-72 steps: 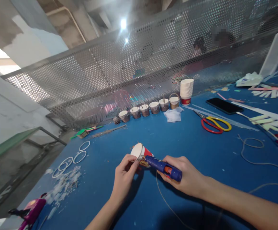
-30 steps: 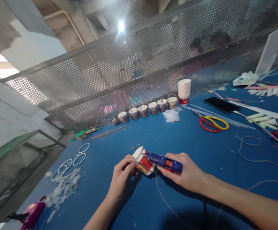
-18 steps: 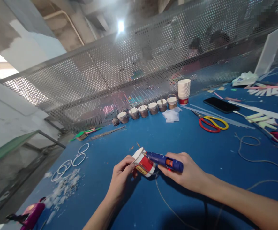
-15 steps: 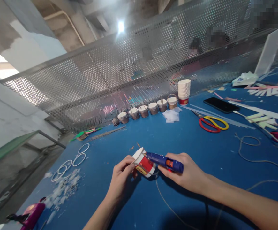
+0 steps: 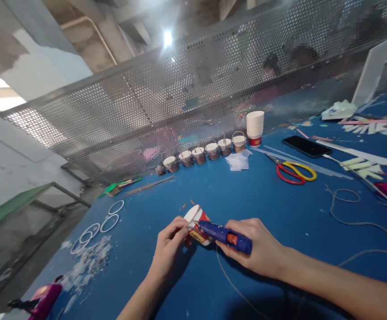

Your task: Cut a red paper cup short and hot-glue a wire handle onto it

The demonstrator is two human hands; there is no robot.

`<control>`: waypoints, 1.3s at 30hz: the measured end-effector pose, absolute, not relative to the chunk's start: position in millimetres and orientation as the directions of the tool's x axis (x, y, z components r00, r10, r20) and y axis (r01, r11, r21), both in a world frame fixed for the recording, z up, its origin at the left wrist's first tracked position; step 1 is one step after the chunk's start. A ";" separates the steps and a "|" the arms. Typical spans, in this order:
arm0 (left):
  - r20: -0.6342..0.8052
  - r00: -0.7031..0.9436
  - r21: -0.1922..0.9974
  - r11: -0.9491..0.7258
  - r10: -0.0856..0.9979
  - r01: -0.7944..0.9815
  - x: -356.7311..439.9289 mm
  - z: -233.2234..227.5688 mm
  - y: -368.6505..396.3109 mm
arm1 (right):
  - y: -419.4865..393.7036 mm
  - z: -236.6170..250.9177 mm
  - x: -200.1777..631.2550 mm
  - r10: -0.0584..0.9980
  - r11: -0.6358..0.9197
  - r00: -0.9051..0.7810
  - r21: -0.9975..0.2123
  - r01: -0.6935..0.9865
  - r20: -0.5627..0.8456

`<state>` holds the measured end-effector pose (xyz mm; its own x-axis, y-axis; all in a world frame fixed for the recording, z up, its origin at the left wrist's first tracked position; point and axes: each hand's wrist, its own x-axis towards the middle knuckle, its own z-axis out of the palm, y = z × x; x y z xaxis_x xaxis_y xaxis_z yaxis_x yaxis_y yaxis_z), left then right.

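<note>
The right hand (image 5: 263,251) has its grip closed around a dark blue glue gun with an orange trigger (image 5: 225,236), its nozzle pointing left at the side of a small red-and-white paper cup (image 5: 197,224) lying tilted on the blue worktop (image 5: 263,200). The left hand (image 5: 169,251) pinches the cup at its white rim and near side, fingertips very close to the nozzle. The likeliest trouble is hot glue or the tip touching those fingertips, since they sit just beside the seam being worked. The thin cup could also dent under the pinch or roll, smearing the bead. The gun's grey cord (image 5: 233,284) trails toward the near edge and could tug the gun off line. Farther out, red-and-yellow scissors (image 5: 295,172), a black phone (image 5: 305,146), a stack of white paper cups (image 5: 255,128) and a row of small brown-wrapped cups (image 5: 201,154) lie well apart.
</note>
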<state>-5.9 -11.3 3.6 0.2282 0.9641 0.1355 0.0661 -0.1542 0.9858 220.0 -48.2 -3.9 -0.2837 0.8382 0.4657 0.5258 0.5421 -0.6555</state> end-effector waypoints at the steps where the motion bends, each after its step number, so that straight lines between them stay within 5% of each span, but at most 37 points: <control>1: 0.130 0.219 0.988 -0.144 0.967 0.050 -5.9 4.3 -11.6 | -46.5 -2.7 221.3 0.856 0.515 -0.262 -0.685 0.516 0.446; 11: 0.073 0.166 0.995 -0.082 0.983 0.049 -9.9 13.3 -9.4 | -33.4 11.8 238.4 0.960 0.281 -0.058 -0.928 0.246 0.275; 14: 0.066 0.162 0.993 -0.081 0.985 0.086 -10.2 13.6 -9.0 | -17.0 3.2 243.6 0.966 0.187 0.073 -0.865 0.466 0.248; 19: 0.107 0.195 0.979 -0.138 0.975 0.151 -11.5 11.4 -10.6 | 10.7 -15.0 252.0 0.976 0.055 0.075 -0.566 0.823 0.204; 23: 0.163 0.184 0.950 -0.205 0.969 0.235 -11.8 12.5 -12.2 | 11.2 -8.5 265.2 0.962 0.121 0.055 -0.597 0.793 0.268; 27: 0.222 0.158 0.912 -0.262 0.962 0.315 -5.2 18.3 -17.8 | -12.5 13.8 259.9 0.787 0.408 0.141 -0.677 0.612 0.601; 32: 0.315 0.182 0.831 -0.364 0.931 0.422 4.3 22.4 -28.9 | -40.7 16.2 215.5 0.643 0.732 -0.228 -0.500 0.462 0.731; 39: 0.362 0.239 0.782 -0.433 0.901 0.448 13.0 22.4 -37.6 | -37.3 -3.6 193.0 0.573 0.729 -0.294 -0.312 0.609 0.765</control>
<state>13.0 -37.6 22.4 0.2393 0.9010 0.3619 0.4476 -0.4331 0.7824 193.0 -37.3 -3.6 -0.2937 0.5729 0.7652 0.6089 0.7292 -0.3123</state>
